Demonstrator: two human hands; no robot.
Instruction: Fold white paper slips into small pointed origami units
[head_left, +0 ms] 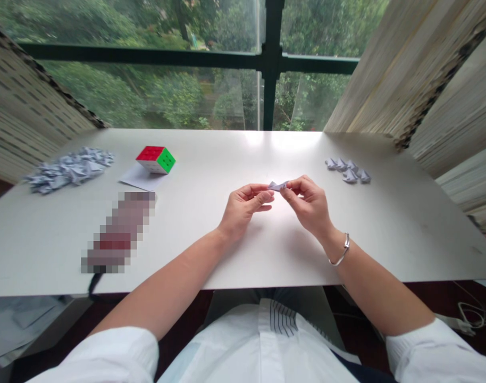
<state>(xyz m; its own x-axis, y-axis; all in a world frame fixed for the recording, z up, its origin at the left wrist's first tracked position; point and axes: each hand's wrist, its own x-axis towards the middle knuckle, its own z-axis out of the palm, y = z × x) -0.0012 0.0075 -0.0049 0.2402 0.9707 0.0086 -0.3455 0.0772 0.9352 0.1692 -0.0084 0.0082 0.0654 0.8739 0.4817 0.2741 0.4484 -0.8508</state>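
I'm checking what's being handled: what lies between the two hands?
In the head view, a folded paper lies there, pinched by the right hand, its other end at the left hand.

Red, green and white are shown on a puzzle cube [156, 159], pale greyish white on a folded paper piece [276, 186]; a white shirt [235, 346] is partly patterned with dark stripes.
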